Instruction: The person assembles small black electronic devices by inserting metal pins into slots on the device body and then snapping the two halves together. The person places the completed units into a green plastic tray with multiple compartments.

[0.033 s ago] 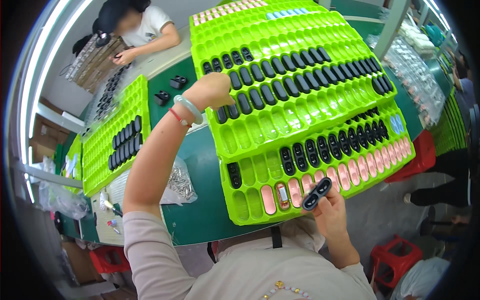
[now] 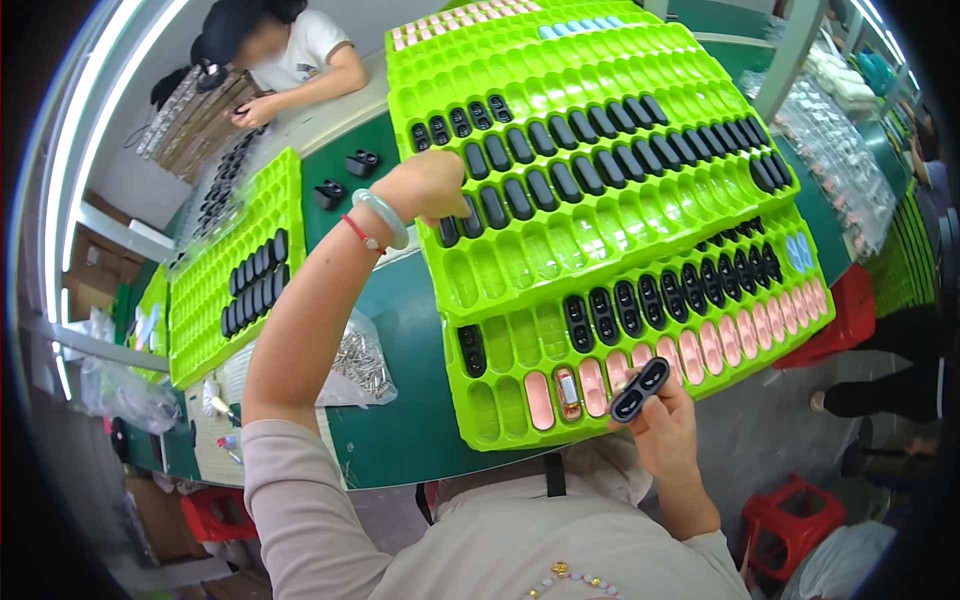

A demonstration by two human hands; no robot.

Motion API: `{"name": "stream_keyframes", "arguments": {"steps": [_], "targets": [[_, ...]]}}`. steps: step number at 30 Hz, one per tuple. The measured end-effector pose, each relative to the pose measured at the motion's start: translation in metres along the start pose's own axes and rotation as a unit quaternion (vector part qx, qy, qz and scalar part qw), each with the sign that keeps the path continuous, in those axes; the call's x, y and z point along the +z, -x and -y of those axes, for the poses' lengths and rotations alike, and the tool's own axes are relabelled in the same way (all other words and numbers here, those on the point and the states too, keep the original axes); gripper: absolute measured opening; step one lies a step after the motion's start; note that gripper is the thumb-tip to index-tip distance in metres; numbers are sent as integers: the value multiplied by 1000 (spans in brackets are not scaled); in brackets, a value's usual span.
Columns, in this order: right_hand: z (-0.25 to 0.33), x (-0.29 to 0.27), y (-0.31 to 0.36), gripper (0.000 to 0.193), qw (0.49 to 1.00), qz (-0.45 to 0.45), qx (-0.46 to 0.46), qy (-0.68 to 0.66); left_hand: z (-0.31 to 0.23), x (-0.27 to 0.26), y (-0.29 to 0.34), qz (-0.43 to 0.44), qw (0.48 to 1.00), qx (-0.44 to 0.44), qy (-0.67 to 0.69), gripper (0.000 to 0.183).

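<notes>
Over the near edge of the lower bright-green plastic tray (image 2: 517,398), a black oval plastic case with two wells (image 2: 641,390) slants away rightward, long axis oblique to that edge. Our right hand (image 2: 672,432) pinches it; our left hand (image 2: 430,185), well apart, curls at the upper green plastic tray's (image 2: 462,275) left edge, its grip hidden.

The green table (image 2: 410,430) carries lime-green trays (image 2: 545,262).
</notes>
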State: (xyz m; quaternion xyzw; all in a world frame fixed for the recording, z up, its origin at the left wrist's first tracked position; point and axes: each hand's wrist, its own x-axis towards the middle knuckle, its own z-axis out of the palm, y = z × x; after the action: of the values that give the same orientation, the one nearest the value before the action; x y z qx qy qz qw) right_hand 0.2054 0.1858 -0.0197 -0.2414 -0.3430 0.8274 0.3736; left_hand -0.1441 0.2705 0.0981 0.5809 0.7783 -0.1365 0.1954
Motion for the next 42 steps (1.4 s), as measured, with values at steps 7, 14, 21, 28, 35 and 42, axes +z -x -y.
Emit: {"name": "stream_keyframes", "arguments": {"steps": [7,14,21,28,35,42], "targets": [[17,-2,-11,27,999,45,22,-20,-6,37,-13,-125,991,-43,-8,31],[12,-15,-12,32,996,80,33,1,3,7,-5,-20,975,-126,184,49],[18,14,-16,32,995,94,20,13,9,7,87,-7,837,-9,547,42],[12,44,-28,31,948,224,227,14,-42,146,194,111,486,58,865,45],[4,55,-33,28,910,184,339,153,-46,201,202,78,453,81,885,43],[3,80,-32,28,895,210,330,213,-34,198,212,83,468,79,876,45]]}}
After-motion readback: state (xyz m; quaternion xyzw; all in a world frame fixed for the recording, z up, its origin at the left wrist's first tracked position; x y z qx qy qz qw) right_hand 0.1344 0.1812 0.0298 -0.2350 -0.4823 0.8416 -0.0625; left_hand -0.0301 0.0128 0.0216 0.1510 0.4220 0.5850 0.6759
